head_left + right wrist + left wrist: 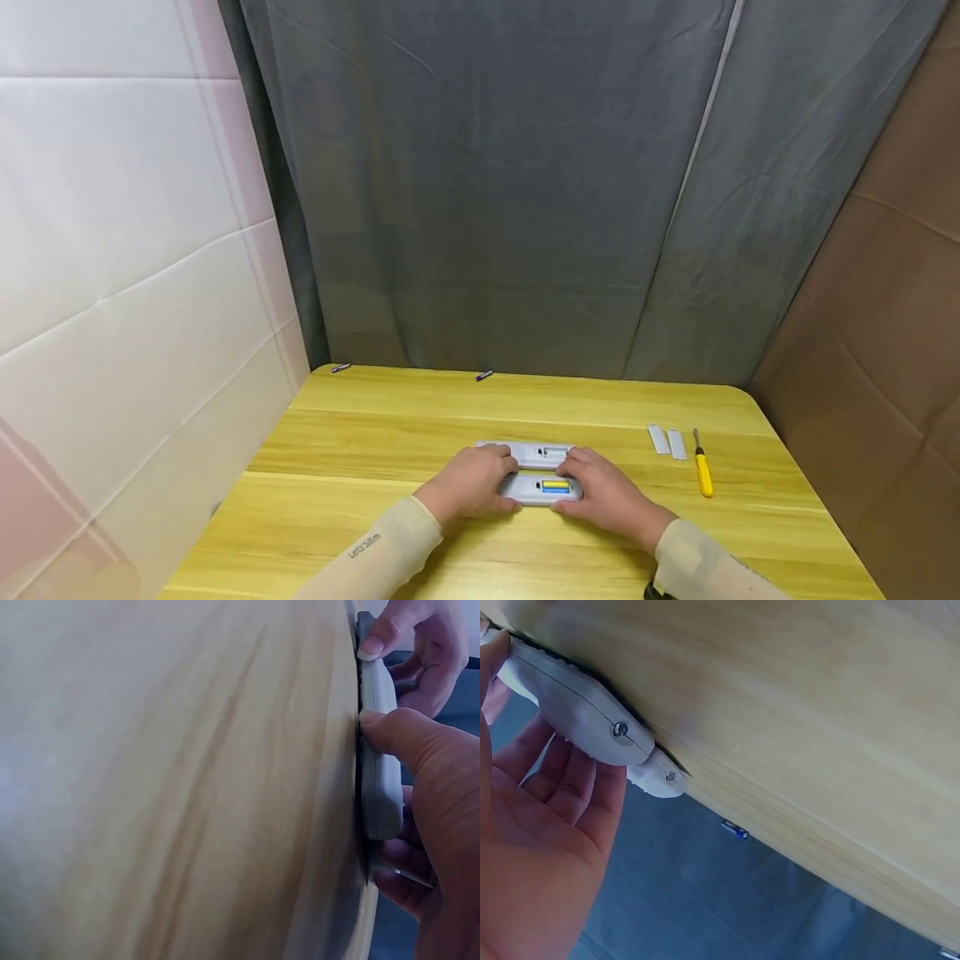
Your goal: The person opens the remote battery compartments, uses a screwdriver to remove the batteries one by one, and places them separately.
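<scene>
Two grey remotes lie back-up, side by side, on the yellow wooden table (360, 517). The near remote (534, 493) has its battery bay uncovered, and a yellow and blue battery (555, 486) sits in it. My left hand (483, 483) grips that remote's left end, thumb on the near edge and fingers (570, 780) behind it. My right hand (592, 490) holds its right end the same way, thumb (401, 735) pressed on the near edge. The far remote (536, 453) lies just behind, its bay also uncovered. In the wrist views, the near remote (577, 705) (379, 757) lies flat on the wood.
Two small grey battery covers (667, 441) and a yellow-handled screwdriver (702, 472) lie to the right. Two loose batteries, one (483, 376) and another (341, 367), rest at the table's far edge by the grey curtain (525, 208). A white padded wall stands at the left.
</scene>
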